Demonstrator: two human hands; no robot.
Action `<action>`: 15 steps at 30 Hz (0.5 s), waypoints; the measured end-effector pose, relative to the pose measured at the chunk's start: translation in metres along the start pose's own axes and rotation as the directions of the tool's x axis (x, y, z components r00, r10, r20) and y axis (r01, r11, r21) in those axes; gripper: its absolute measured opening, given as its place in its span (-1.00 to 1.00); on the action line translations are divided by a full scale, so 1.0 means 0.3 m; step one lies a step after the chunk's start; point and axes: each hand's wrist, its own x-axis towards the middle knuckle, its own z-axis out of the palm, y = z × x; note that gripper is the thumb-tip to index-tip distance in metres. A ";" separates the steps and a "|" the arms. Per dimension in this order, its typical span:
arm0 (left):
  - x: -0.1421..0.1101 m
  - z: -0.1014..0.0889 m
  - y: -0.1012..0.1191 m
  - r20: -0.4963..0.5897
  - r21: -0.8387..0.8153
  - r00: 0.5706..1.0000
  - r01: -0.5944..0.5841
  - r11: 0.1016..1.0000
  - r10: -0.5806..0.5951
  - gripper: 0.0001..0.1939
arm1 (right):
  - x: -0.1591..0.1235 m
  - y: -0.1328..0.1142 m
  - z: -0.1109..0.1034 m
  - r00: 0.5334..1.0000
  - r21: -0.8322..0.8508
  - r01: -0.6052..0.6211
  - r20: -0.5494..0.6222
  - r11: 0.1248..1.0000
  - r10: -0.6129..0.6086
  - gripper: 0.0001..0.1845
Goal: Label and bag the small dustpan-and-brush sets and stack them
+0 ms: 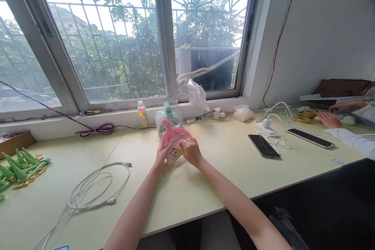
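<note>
A small pink dustpan (166,136) with a whitish-bristled brush and a colourful label is tilted up over the table. My left hand (161,156) grips its left lower edge, the thumb on the front. Curled closed, my right hand (191,150) is against the front right of the dustpan by the label; what its fingers pinch is hidden. Directly behind stands a green dustpan set (169,114) in clear plastic wrap, partly covered by the pink one.
At left lie a coiled white cable (84,191) and green cone-shaped parts (20,166). A drink bottle (142,114) stands by the sill. Rightward are a tissue pack (242,113), phones (263,146), a power strip (266,128) and a co-worker's hands (329,119) near yellowish rings (303,118).
</note>
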 end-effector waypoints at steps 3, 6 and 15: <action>-0.003 -0.005 -0.003 -0.009 -0.255 1.000 -0.020 0.967 0.018 -0.22 | 0.000 -0.046 0.045 0.986 -0.009 -0.038 0.163 0.999 0.039 -0.58; 0.002 -0.029 0.003 -0.053 -0.317 0.998 0.007 0.948 -0.025 -0.23 | 0.000 -0.039 0.082 0.942 0.186 -0.294 0.222 0.937 0.252 -0.52; -0.016 -0.037 0.039 0.102 -0.298 0.989 0.136 0.945 -0.110 -0.27 | 0.002 0.077 0.092 0.709 0.723 -0.616 0.338 0.312 0.619 -0.78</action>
